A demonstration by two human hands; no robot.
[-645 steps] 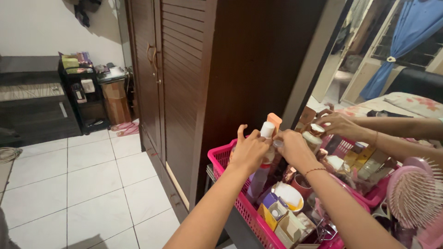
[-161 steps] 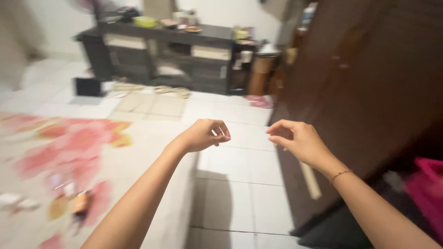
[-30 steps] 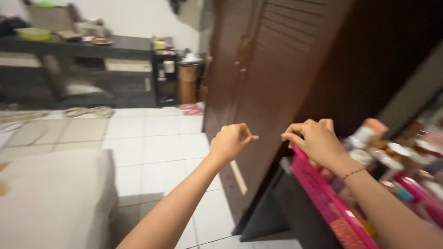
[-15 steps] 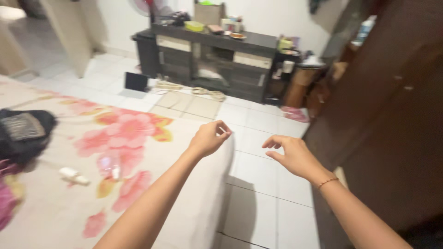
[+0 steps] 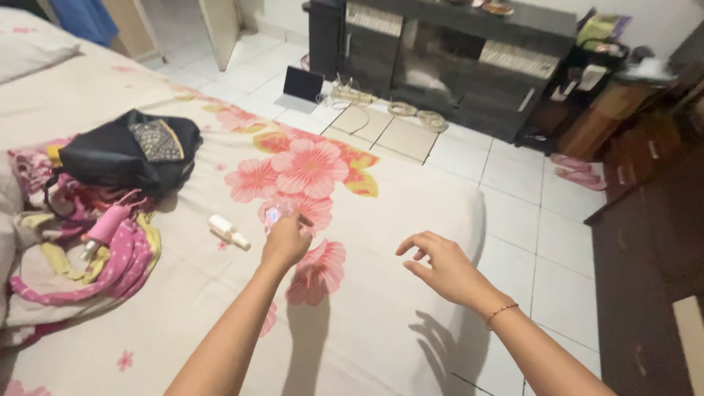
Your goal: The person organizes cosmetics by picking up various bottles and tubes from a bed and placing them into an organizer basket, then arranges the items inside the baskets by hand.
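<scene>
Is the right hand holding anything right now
No, the right hand hangs open above the flowered bedsheet with fingers spread and nothing in it.

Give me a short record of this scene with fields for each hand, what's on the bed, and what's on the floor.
Left hand: closed around a small pink-white object, held above the bed
Right hand: open, fingers spread, holding nothing
Bed: cream sheet with pink flower print
On bed: small white bottle, black bag, pink tube-shaped item on crumpled colourful cloth
Floor: white tiles, pink slippers, dark low cabinet
</scene>
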